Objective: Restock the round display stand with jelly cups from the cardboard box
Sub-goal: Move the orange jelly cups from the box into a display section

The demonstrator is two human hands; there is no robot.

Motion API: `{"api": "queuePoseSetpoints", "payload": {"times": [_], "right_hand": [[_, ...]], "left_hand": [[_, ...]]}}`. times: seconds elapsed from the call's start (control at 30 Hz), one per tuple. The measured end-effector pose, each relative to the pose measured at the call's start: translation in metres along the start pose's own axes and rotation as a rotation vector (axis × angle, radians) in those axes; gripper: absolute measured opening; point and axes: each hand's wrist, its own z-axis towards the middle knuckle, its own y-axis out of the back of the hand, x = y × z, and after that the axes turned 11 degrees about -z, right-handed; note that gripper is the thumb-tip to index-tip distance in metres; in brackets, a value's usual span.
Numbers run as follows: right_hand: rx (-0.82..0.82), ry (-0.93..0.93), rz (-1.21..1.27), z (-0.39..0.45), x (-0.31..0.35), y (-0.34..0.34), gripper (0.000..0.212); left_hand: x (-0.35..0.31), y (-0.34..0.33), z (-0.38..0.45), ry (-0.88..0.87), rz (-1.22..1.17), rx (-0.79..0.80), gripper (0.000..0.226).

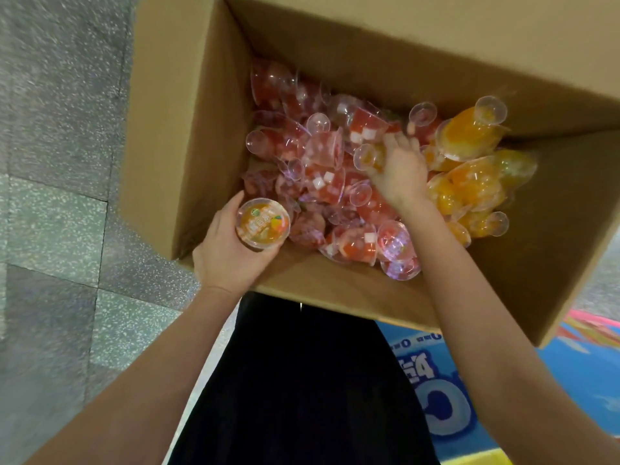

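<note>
While the left hand [228, 250] grips an orange jelly cup [263, 223] at the near-left corner of the open cardboard box [188, 129], its printed lid faces up; the lid's writing is too blurred to read. Deeper inside, the right hand [399, 169] curls its fingers around a second orange cup [369, 157] among the heap. Red jelly cups [322, 162] fill the left and middle, orange ones [469, 182] the right. Blue packaging [443, 407] below the box carries large white characters, illegible from here.
</note>
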Motion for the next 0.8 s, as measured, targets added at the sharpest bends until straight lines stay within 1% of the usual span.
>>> {"api": "queuePoseSetpoints", "payload": {"times": [0.07, 0.13, 0.2, 0.27, 0.33, 0.4, 0.43, 0.5, 0.53, 0.6, 0.7, 0.77, 0.8], "right_hand": [[-0.050, 0.002, 0.056, -0.007, -0.003, -0.006, 0.054], [-0.168, -0.049, 0.169, -0.020, -0.002, -0.011, 0.050], [-0.310, -0.141, 0.367, -0.038, 0.003, -0.008, 0.044], [-0.379, -0.237, 0.629, -0.056, 0.010, 0.005, 0.039], [-0.317, -0.382, 0.984, -0.073, 0.019, 0.018, 0.039], [-0.195, -0.538, 1.349, -0.089, 0.029, 0.028, 0.049], [-0.145, -0.588, 1.520, -0.099, 0.033, 0.032, 0.047], [-0.070, -0.616, 1.828, -0.120, 0.043, 0.038, 0.030], [-0.018, -0.617, 1.973, -0.132, 0.048, 0.042, 0.029], [0.065, -0.660, 2.242, -0.156, 0.058, 0.045, 0.044], [0.082, -0.802, 2.529, -0.193, 0.076, 0.052, 0.050], [0.046, -0.924, 2.600, -0.219, 0.085, 0.058, 0.054], [0.007, -0.947, 2.626, -0.233, 0.088, 0.060, 0.056]], "left_hand": [[0.000, 0.001, 0.000, 0.003, 0.011, 0.011, 0.092], [-0.002, 0.001, -0.001, -0.002, 0.003, 0.019, 0.090], [-0.005, 0.003, -0.002, -0.002, -0.011, 0.028, 0.088], [-0.006, 0.004, -0.002, 0.000, -0.026, 0.043, 0.086], [-0.008, 0.006, -0.002, -0.002, -0.042, 0.059, 0.086], [-0.011, 0.006, -0.002, -0.023, -0.062, 0.067, 0.086], [-0.013, 0.007, -0.002, -0.037, -0.069, 0.073, 0.086], [-0.015, 0.010, -0.002, -0.065, -0.097, 0.095, 0.087], [-0.015, 0.012, -0.002, -0.081, -0.120, 0.112, 0.087], [-0.013, 0.015, -0.003, -0.109, -0.193, 0.148, 0.087], [-0.007, 0.018, -0.010, -0.152, -0.335, 0.228, 0.085], [-0.004, 0.018, -0.024, -0.229, -0.364, 0.280, 0.080], [-0.004, 0.016, -0.033, -0.269, -0.371, 0.311, 0.077]]}}
